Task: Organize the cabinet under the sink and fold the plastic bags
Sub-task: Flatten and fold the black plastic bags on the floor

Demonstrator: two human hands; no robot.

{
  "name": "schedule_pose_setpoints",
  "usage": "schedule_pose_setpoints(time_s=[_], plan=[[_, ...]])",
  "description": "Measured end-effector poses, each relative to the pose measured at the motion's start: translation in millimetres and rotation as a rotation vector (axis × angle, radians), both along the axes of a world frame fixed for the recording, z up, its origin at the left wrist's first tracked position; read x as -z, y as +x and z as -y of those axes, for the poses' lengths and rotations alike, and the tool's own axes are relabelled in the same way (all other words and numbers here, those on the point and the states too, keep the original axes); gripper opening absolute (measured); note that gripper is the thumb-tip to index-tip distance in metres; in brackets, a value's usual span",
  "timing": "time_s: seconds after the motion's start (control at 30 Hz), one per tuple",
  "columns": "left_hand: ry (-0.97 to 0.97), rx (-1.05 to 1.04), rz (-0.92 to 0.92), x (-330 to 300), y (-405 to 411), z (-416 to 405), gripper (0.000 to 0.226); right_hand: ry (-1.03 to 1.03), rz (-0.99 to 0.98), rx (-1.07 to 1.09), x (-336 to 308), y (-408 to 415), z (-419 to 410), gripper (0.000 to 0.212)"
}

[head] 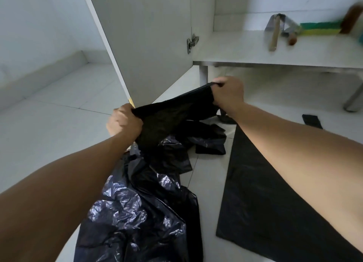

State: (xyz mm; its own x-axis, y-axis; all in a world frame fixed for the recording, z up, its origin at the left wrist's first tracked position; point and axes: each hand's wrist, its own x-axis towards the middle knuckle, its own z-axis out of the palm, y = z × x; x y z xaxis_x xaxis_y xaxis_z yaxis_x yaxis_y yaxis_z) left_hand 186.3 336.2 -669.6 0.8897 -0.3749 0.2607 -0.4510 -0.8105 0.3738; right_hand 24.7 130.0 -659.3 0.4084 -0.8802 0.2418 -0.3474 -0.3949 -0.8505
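Note:
I hold a black plastic bag (172, 114) stretched in the air between both hands. My left hand (124, 121) grips its near end and my right hand (228, 93) pinches its far edge, just in front of the open cabinet. Under it, a crumpled pile of shiny black bags (137, 208) lies on the tiled floor. A flattened black bag (261, 202) is spread on the floor to the right, partly under my right forearm. A small folded black piece (312, 121) lies farther right.
The grey cabinet door (141, 37) stands open on the left, its hinge (191, 42) visible. On the cabinet shelf (245, 53) lie a wooden-handled tool (274, 37) and a green-yellow sponge (320, 28). A metal leg (353, 98) stands at the right.

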Motion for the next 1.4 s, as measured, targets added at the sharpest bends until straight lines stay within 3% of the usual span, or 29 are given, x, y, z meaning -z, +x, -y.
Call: schedule_pose_setpoints(time_s=[0.17, 0.27, 0.3, 0.37, 0.5, 0.6, 0.73, 0.9, 0.93, 1.07, 1.27, 1.4], plan=[[-0.327, 0.078, 0.095, -14, -25, 8, 0.036, 0.586, 0.427, -0.084, -30, -7, -1, 0.003], [-0.387, 0.313, 0.108, -10, -54, 16, 0.036, 0.747, 0.518, -0.114, -33, -12, 4, 0.050], [-0.391, 0.404, 0.112, -8, -65, 18, 0.037, 0.747, 0.546, -0.071, -36, -15, 5, 0.062], [-0.378, 0.558, 0.135, -2, -88, 22, 0.040, 0.674, 0.571, 0.066, -39, -22, 14, 0.065], [-0.293, 0.725, 0.229, 19, -121, 28, 0.040, 0.504, 0.544, 0.241, -59, -52, 43, 0.047], [-0.239, 0.730, 0.229, 33, -130, 32, 0.036, 0.457, 0.622, 0.347, -69, -85, 71, 0.048], [-0.225, 0.807, 0.211, 48, -143, 41, 0.022, 0.466, 0.722, 0.486, -70, -144, 98, 0.025], [-0.211, 1.013, 0.168, 63, -197, 58, 0.020, 0.577, 0.486, 0.404, -21, -219, 104, 0.078], [-0.204, 1.033, 0.161, 67, -209, 65, 0.022, 0.649, 0.463, 0.364, -8, -228, 93, 0.076], [-0.208, 1.061, 0.090, 82, -251, 96, 0.025, 0.946, 0.209, 0.260, 44, -249, 59, 0.032], [-0.204, 1.090, 0.036, 102, -286, 123, 0.026, 1.069, 0.172, 0.196, 72, -254, 34, 0.021], [-0.034, 0.993, 0.107, 113, -270, 129, 0.044, 1.063, 0.218, 0.269, 78, -261, 43, 0.016]])
